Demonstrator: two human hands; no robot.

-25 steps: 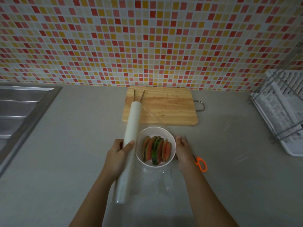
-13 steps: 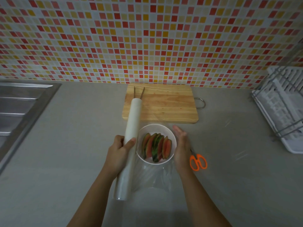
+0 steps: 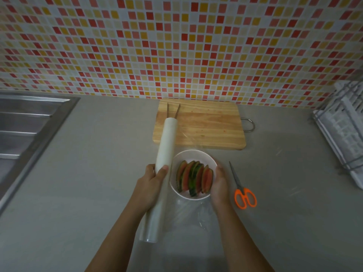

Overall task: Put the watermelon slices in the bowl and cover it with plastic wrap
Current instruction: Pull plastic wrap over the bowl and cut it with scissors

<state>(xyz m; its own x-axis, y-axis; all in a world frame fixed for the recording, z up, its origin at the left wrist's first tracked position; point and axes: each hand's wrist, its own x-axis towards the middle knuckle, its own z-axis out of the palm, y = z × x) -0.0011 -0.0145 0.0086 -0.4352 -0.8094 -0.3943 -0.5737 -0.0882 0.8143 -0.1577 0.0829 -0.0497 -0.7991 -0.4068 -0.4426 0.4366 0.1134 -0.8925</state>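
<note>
The right hand (image 3: 219, 185), held flat and upright beside the round white bowl (image 3: 193, 157) half a second earlier, now cups its right rim, fingers curled against it. The left hand (image 3: 152, 183) still grips one long white roll of plastic wrap (image 3: 167, 146), thumb over it, film stretched across the bowl and crumpled on the grey counter (image 3: 98, 173) in front. About six watermelon slices (image 3: 194, 178) stand inside the bowl. One pair of orange-handled scissors (image 3: 242, 191) lies just right; one wooden cutting board (image 3: 204, 126) sits behind.
</note>
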